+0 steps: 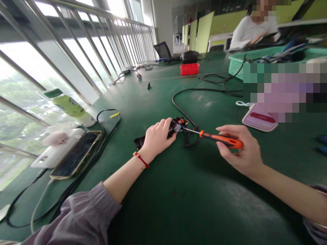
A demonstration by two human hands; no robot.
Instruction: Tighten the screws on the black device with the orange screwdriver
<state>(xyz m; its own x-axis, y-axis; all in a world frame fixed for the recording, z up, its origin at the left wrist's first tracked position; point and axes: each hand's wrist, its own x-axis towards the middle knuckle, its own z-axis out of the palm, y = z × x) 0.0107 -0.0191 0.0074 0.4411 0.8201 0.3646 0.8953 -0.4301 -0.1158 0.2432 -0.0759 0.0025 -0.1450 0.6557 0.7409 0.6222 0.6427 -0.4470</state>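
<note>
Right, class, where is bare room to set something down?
On the green table, one free patch lies between the left forearm and right forearm; another lies beyond the left hand, between the black strap and black cord. Crowded: left side, with dark phone and bottle; far right, around the green basket.

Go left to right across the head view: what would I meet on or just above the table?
Dark-screened phone, yellow strip, left hand holding a black device, orange-and-black screwdriver, purple rectangular item, blue object.
</note>
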